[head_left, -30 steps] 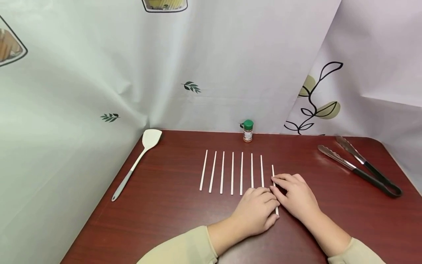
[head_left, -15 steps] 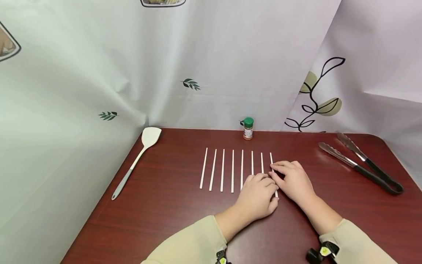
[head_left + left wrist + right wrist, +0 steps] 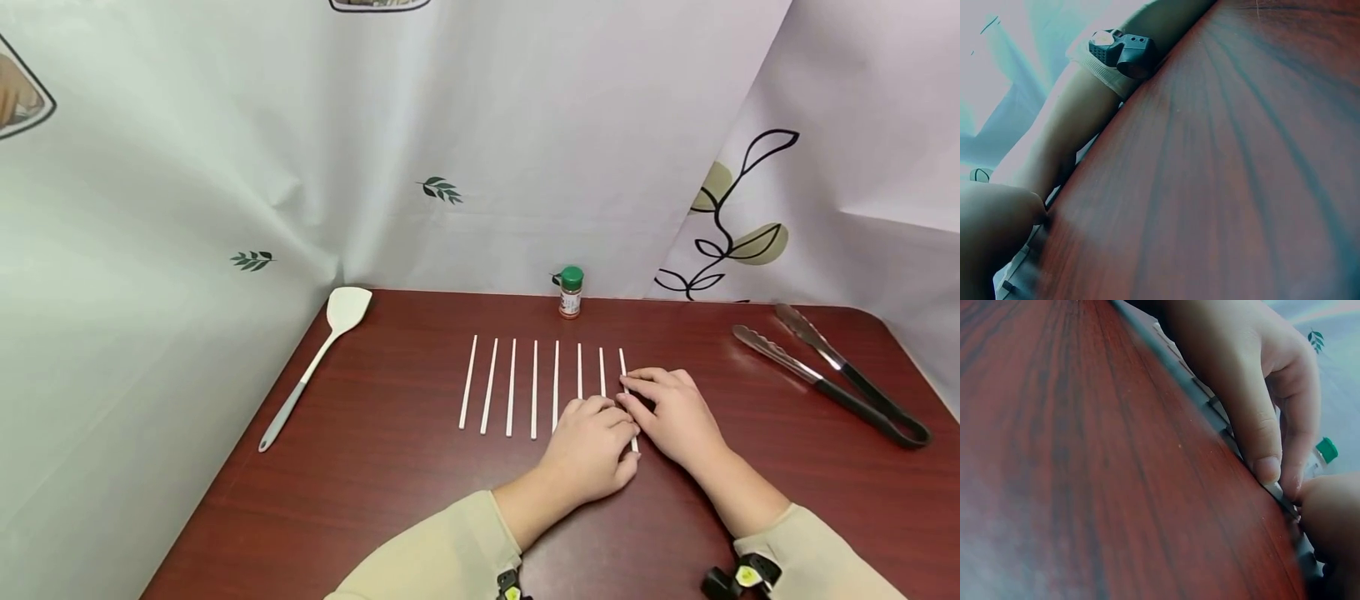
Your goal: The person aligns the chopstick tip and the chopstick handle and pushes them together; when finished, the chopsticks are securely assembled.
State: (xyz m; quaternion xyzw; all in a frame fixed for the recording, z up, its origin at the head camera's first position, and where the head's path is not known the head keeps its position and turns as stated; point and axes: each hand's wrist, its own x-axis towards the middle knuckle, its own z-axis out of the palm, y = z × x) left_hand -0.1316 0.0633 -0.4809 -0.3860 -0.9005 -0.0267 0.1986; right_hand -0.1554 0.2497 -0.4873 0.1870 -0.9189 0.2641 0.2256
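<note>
Several white chopsticks [image 3: 512, 387] lie side by side on the dark red table, pointing away from me. Both hands are on the rightmost chopstick [image 3: 622, 362]. My left hand [image 3: 591, 450] pinches its near part between thumb and fingers, and covers the near ends of some neighbouring chopsticks. Farther up, my right hand [image 3: 678, 421] holds it between thumb and fingertips. In the right wrist view the left hand [image 3: 1241, 381] has its thumb on the chopstick [image 3: 1285, 501]. The left wrist view shows only part of the left hand [image 3: 991, 231], with the held chopstick hidden.
A spice jar [image 3: 571, 293] with a green lid stands behind the chopsticks. At the far left lies a white spatula [image 3: 303, 379] with a grey handle. Metal tongs [image 3: 832, 375] with black handles lie at the right. A printed white curtain [image 3: 525, 150] hangs behind the table.
Both hands have slid the rightmost chopstick away from me, so its far end is now about level with its neighbours. Over the last half second hands and chopstick barely moved; the head view shifted slightly.
</note>
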